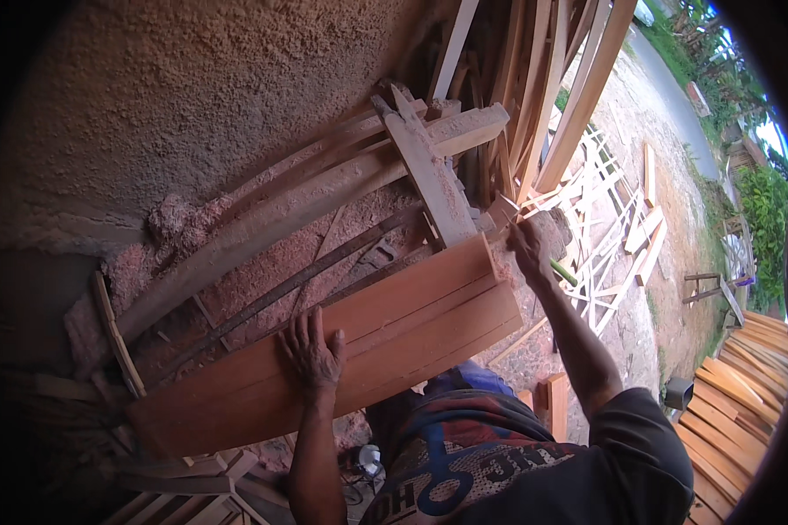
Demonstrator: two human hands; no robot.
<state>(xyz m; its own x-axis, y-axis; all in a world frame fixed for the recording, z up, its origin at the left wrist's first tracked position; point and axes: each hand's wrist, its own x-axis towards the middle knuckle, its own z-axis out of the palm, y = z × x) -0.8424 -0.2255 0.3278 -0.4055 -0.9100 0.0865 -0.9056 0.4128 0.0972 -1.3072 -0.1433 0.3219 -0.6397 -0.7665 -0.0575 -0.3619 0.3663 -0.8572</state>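
Observation:
Two reddish-brown wooden boards lie in front of me across a rough timber work frame (271, 232), one upper board (411, 293) against a lower board (446, 328), with a dark seam between them. My left hand (313, 352) rests flat on the boards left of their middle, fingers spread. Beyond the boards' right end is my right hand (527, 249), its fingers curled. Near its fingertips a thin, light sliver shows, too small to name, and I cannot make out what the hand holds. A green strip (564, 273) shows beside the right wrist.
Pink wood shavings (263, 280) cover the ground under the frame, along a rough wall (236, 96). Long planks (578, 96) lean upright at the top. Thin offcuts (600, 179) are heaped at the right. Stacked boards (727, 420) lie at the far right, wooden slats (210, 499) at lower left.

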